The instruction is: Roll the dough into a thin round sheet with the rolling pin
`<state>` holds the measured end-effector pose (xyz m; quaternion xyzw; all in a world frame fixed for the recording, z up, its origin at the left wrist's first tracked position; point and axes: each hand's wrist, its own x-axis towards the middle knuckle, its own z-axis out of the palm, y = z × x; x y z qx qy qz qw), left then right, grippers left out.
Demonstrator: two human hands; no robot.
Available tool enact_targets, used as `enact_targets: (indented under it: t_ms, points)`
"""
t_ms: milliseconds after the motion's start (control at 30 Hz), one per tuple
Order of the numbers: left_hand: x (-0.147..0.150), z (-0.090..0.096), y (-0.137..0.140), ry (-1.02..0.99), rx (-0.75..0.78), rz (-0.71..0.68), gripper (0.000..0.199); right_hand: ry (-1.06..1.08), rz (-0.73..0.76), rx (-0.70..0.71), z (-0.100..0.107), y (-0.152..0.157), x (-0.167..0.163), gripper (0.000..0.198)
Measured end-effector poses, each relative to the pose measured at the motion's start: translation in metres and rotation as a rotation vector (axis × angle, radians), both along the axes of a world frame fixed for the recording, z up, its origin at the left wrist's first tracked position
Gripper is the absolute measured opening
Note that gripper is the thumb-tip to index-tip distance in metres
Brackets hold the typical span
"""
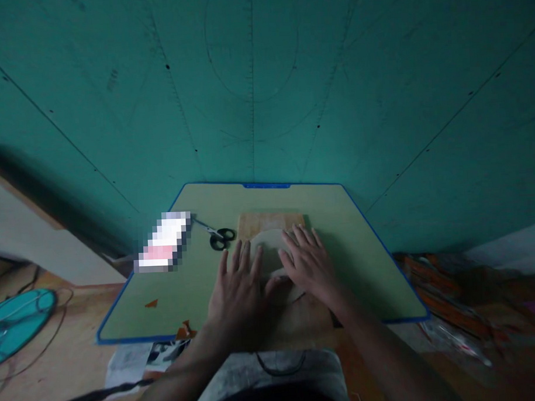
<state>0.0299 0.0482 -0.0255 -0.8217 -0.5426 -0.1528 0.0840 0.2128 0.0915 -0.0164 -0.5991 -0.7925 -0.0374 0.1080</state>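
Observation:
A pale, flat, rounded piece (269, 242) lies on a wooden board (251, 223) in front of me. My left hand (238, 289) rests palm down at its left side, fingers stretched and slightly apart. On the right side my right hand (309, 263) lies flat over the piece and the board, its fingers spread too. Both hands cover much of the piece, so its full outline is hidden, and what it is made of I cannot tell. Black-handled scissors (218, 234) lie to the left of the board, beyond my left fingertips.
A light green table (361, 261) with a blue rim carries the board. At its left edge is a bright, pixelated rectangle (163, 242). Small orange scraps (152, 303) lie near the front left. A green wall (265, 148) rises behind; clutter (446, 299) lies at right.

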Motion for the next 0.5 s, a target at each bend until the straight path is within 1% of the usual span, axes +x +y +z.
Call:
enact_targets:
  t_ms: [67,100,167,233,267,300,367,433,500]
  points:
    - [-0.006,0.006,0.022,0.011,-0.029,0.01,0.067,0.011,0.028,-0.038,0.005,0.027,-0.008,0.051]
    - [-0.009,0.008,0.033,0.013,-0.041,0.026,0.065,0.02,0.045,-0.054,0.007,0.041,-0.013,0.05]
    - [-0.015,0.014,0.054,-0.001,-0.058,0.092,0.057,0.043,0.033,-0.094,0.011,0.065,-0.022,0.045]
    - [-0.019,0.017,0.067,-0.027,-0.08,0.175,0.051,0.057,0.006,-0.135,0.014,0.08,-0.028,0.042]
    - [-0.02,0.018,0.07,-0.037,-0.089,0.2,0.051,0.059,-0.001,-0.145,0.015,0.083,-0.03,0.042]
    - [-0.019,0.017,0.069,-0.043,-0.095,0.202,0.051,0.057,0.003,-0.145,0.015,0.083,-0.03,0.042]
    - [-0.016,0.012,0.055,-0.052,-0.093,0.135,0.055,0.049,0.027,-0.109,0.013,0.07,-0.025,0.041]
    - [-0.009,0.005,0.028,-0.066,-0.068,0.026,0.06,0.04,0.056,-0.05,0.009,0.045,-0.013,0.043]
    - [0.001,-0.003,-0.008,-0.074,-0.018,-0.063,0.066,0.045,0.078,-0.006,0.002,0.011,0.003,0.045]
